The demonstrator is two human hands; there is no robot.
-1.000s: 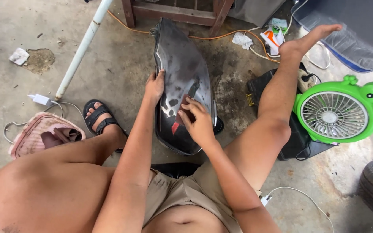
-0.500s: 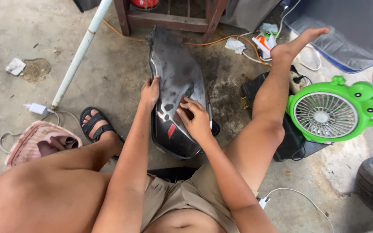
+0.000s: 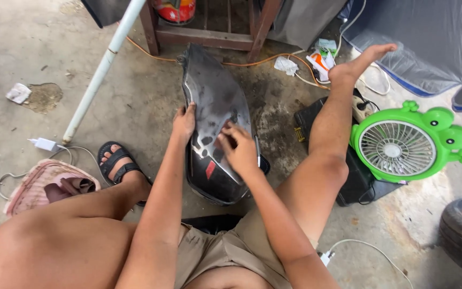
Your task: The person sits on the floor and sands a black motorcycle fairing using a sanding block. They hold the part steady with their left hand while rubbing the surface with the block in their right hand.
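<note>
A: Position of the black panel [image 3: 215, 118]?
B: Centre of the frame, flat on the concrete floor [image 3: 135, 101], between the person's legs.
A: Change from the earlier frame?
B: Panel and hands sit lower in the frame; the view has tipped up. Contact is unchanged.
A: Grip state?
B: Left hand [image 3: 184, 122] clamps the panel's left edge, fingers curled over it. Right hand [image 3: 237, 147] presses on the surface, fingers bent together; whether it holds anything cannot be told.
A: Clearance?
B: Open floor at upper left past the white pipe [image 3: 102, 69]. Green fan [image 3: 402, 144] crowds the right; wooden frame [image 3: 204, 32] lies just beyond the panel's top edge.
</note>
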